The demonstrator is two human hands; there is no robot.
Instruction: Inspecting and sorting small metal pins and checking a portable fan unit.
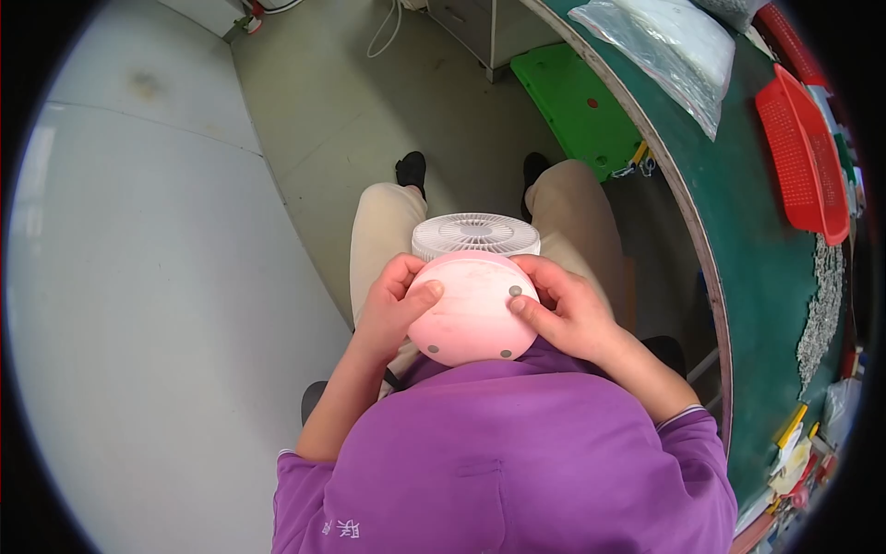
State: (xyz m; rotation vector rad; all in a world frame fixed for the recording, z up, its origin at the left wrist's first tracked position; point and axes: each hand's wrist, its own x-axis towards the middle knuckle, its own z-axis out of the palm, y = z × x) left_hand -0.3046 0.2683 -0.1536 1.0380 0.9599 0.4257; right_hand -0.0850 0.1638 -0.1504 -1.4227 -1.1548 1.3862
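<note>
A small fan with a round pink base (471,319) rests against my lap, its underside facing up with several small grey feet around the rim. Beyond the base lies the white slatted fan head (476,231), between my knees. My left hand (397,300) grips the base's left edge, thumb on top and fingers curled around the rim. On the opposite edge, my right hand (563,305) holds the base the same way, its thumb beside one of the feet. The fingertips of both hands are partly hidden behind the base.
To the right curves a green-topped table (692,194) bearing a clear plastic bag (669,46), a red basket (803,152), a heap of metal chain (821,314) and several small tools. Beneath it lies a green plastic board (577,111). A pale grey wall (157,305) stands at the left.
</note>
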